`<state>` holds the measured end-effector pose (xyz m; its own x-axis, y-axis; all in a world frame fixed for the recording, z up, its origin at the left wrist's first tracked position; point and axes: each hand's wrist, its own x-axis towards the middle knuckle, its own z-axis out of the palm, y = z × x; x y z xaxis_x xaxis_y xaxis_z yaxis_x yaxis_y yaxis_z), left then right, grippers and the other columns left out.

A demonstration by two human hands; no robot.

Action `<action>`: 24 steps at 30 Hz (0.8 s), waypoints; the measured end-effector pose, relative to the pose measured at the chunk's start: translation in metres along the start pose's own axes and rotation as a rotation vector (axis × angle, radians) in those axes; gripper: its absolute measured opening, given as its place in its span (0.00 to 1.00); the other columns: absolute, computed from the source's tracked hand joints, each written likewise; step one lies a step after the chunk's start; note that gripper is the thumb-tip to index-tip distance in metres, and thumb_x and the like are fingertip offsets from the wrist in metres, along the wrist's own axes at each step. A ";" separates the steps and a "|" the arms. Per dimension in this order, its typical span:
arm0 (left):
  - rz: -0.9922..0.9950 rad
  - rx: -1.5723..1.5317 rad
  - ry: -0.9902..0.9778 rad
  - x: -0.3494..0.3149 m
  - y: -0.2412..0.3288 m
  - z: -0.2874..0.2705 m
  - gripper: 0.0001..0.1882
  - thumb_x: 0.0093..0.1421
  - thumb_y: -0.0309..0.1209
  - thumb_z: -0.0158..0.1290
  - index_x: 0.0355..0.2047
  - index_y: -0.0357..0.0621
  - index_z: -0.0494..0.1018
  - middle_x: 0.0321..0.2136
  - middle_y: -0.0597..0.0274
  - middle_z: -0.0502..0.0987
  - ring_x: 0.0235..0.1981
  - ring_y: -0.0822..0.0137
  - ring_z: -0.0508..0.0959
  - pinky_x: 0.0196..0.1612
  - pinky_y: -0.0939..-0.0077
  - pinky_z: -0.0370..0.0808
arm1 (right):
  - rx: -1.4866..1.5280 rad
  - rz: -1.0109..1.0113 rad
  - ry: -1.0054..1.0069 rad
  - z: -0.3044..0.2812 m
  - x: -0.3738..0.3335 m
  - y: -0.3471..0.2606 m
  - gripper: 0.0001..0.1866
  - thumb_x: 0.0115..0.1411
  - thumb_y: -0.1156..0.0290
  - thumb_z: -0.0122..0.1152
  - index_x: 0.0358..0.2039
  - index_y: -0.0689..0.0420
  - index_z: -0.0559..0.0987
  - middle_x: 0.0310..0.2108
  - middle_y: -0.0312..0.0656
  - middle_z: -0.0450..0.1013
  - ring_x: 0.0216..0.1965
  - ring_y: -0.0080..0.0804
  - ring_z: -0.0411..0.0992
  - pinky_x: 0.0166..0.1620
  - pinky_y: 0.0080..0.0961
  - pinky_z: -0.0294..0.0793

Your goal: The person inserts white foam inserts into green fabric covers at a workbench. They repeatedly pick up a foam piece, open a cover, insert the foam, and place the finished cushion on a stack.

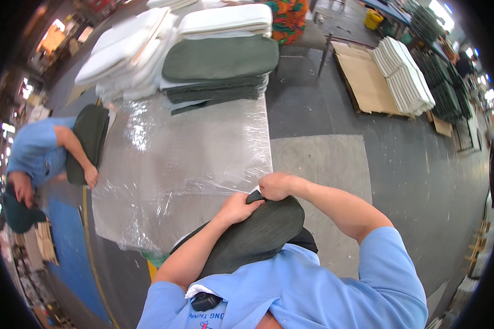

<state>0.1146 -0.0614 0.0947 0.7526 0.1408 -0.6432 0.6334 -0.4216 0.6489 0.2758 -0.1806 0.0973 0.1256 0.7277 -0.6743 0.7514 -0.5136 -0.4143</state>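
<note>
A dark green cushion (247,241) with a rounded end leans against my body at the table's near edge. My left hand (240,208) is closed on its upper edge, thumb lying along the fabric. Close beside it, my right hand (275,186) pinches the same edge, fingers curled. A bit of white shows between the two hands, where the green fabric folds over; what it is I cannot make out. The table (175,142) in front of me is wrapped in shiny clear film.
At the table's far end stand a stack of dark green cushions (219,59) and stacks of white pads (127,41). On the left a co-worker in a blue shirt (35,145) holds another green cushion (89,140). Farther right, white pads (403,74) are stacked by cardboard (365,77).
</note>
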 end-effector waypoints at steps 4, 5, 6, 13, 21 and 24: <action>0.129 -0.127 0.047 0.008 -0.014 0.006 0.17 0.71 0.39 0.58 0.45 0.36 0.82 0.29 0.68 0.82 0.33 0.78 0.76 0.39 0.73 0.75 | 0.793 -0.102 0.179 -0.006 -0.022 0.017 0.12 0.69 0.66 0.55 0.44 0.59 0.80 0.32 0.37 0.75 0.36 0.29 0.74 0.39 0.31 0.74; 0.179 -0.171 0.084 0.006 -0.018 0.009 0.16 0.72 0.38 0.56 0.45 0.36 0.82 0.30 0.69 0.82 0.33 0.78 0.76 0.40 0.74 0.75 | 1.056 -0.109 0.290 0.000 -0.029 0.028 0.11 0.70 0.66 0.55 0.44 0.58 0.80 0.31 0.36 0.74 0.35 0.26 0.73 0.38 0.29 0.74; 0.228 -0.217 0.120 0.004 -0.022 0.011 0.15 0.72 0.36 0.55 0.45 0.36 0.82 0.31 0.70 0.82 0.34 0.79 0.75 0.40 0.75 0.75 | 1.316 -0.120 0.405 0.009 -0.039 0.041 0.10 0.71 0.67 0.55 0.44 0.58 0.80 0.31 0.34 0.74 0.35 0.24 0.73 0.37 0.26 0.73; 0.225 -0.436 0.112 0.015 -0.039 0.015 0.17 0.75 0.41 0.54 0.44 0.38 0.82 0.33 0.74 0.81 0.34 0.80 0.75 0.39 0.80 0.73 | 1.995 0.002 0.529 0.162 -0.054 0.033 0.17 0.72 0.57 0.60 0.56 0.49 0.75 0.46 0.29 0.73 0.45 0.21 0.71 0.46 0.28 0.74; -0.049 -0.609 -0.047 0.033 -0.035 -0.010 0.24 0.76 0.50 0.49 0.48 0.40 0.80 0.37 0.66 0.84 0.35 0.73 0.82 0.40 0.77 0.79 | 2.199 -0.264 0.629 0.173 -0.015 -0.021 0.21 0.72 0.57 0.61 0.60 0.46 0.67 0.49 0.33 0.71 0.51 0.26 0.69 0.51 0.34 0.71; -0.118 -0.786 -0.023 0.036 -0.042 -0.009 0.26 0.76 0.52 0.48 0.50 0.39 0.79 0.39 0.64 0.84 0.37 0.72 0.83 0.41 0.76 0.80 | 2.124 -0.209 0.694 0.160 -0.019 -0.026 0.23 0.72 0.61 0.62 0.62 0.46 0.66 0.52 0.35 0.71 0.52 0.26 0.70 0.52 0.32 0.72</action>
<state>0.1168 -0.0304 0.0485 0.6742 0.1228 -0.7283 0.6566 0.3517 0.6672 0.1503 -0.2538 0.0225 0.6558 0.5728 -0.4917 -0.7322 0.3242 -0.5990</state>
